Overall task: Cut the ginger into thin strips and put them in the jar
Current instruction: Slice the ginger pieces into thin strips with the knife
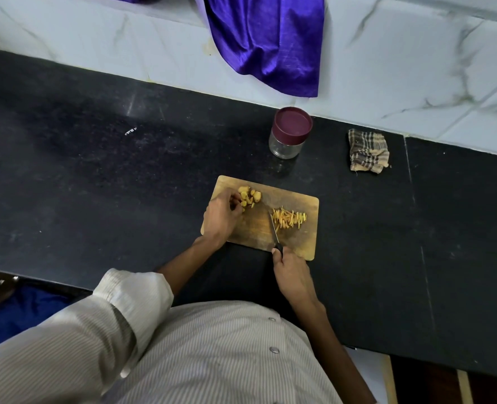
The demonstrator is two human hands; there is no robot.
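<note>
A wooden cutting board (299,243) lies on the black counter. Yellow ginger chunks (251,196) sit at its far left corner, and my left hand (222,217) has its curled fingertips on them. A pile of thin ginger strips (289,218) lies on the board's right half. My right hand (292,275) grips the black handle of a small knife (274,228), whose blade points away from me and rests beside the strips. A glass jar (288,141) with a maroon lid on it stands behind the board.
A folded checked cloth (368,151) lies to the right of the jar. A purple fabric (267,39) hangs down the marble wall behind. The black counter (95,170) stretches wide to the left and right of the board.
</note>
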